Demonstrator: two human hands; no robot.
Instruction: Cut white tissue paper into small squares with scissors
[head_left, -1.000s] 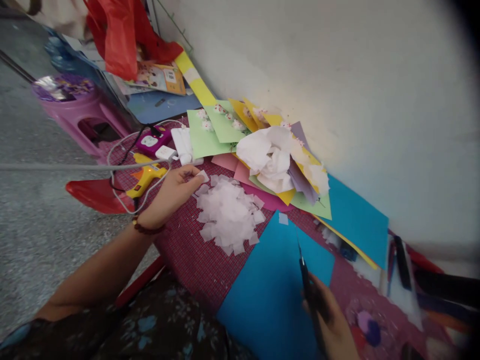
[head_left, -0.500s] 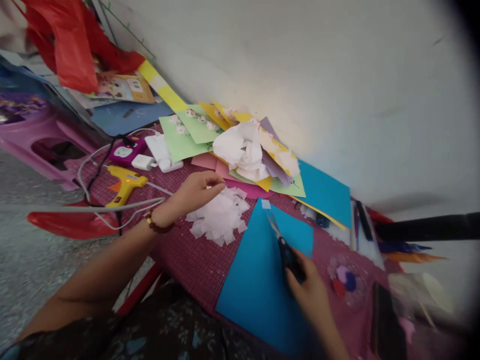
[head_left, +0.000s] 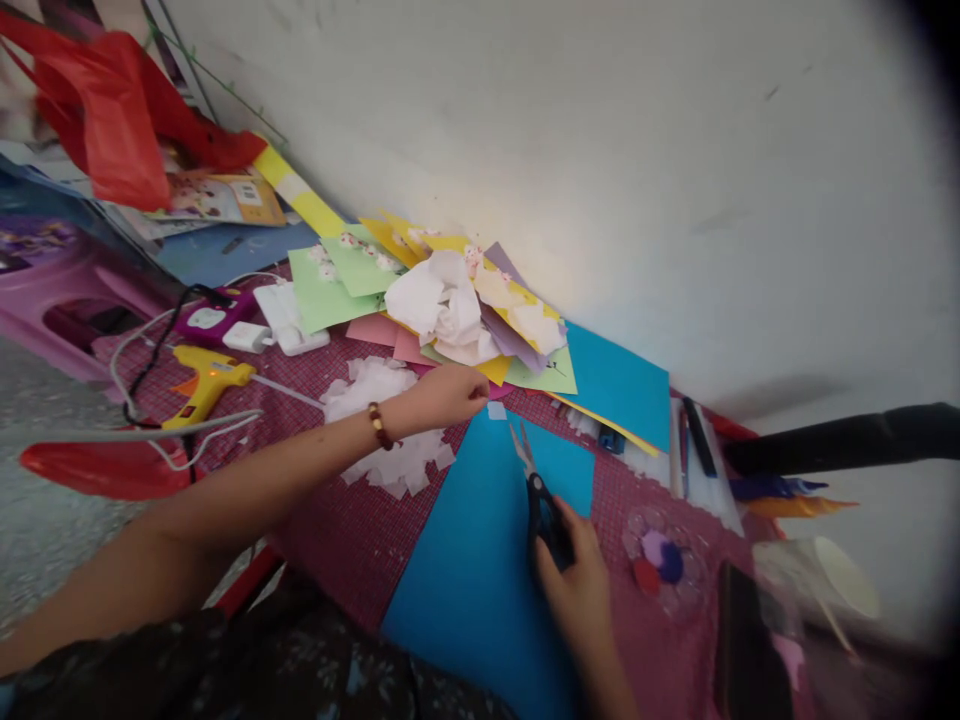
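My right hand [head_left: 583, 580] grips black-handled scissors [head_left: 541, 505], whose slightly parted blades point away over a blue sheet of paper [head_left: 480, 550]. A small white paper square [head_left: 496, 411] lies at the far corner of that sheet, just beyond the blade tips. Right beside the square is my left hand [head_left: 452, 392], its fingers curled and pressed together; whatever may be between them cannot be made out. Under and around my left wrist spreads a pile of white tissue paper squares [head_left: 401, 465], partly covered by the forearm.
Stacked coloured cards [head_left: 330, 290] with crumpled white paper [head_left: 435, 300] stand against the wall. To the left lie a yellow glue gun [head_left: 206, 380], cables and a purple power strip [head_left: 214, 318]. A clear palette [head_left: 660, 565], a dark phone-like object [head_left: 752, 640] and a cup [head_left: 844, 580] are at right.
My left hand has moved right, from above the tissue pile to beside the small square, its fingers now more curled. My right hand still holds the scissors over the blue sheet. The view has shifted slightly.
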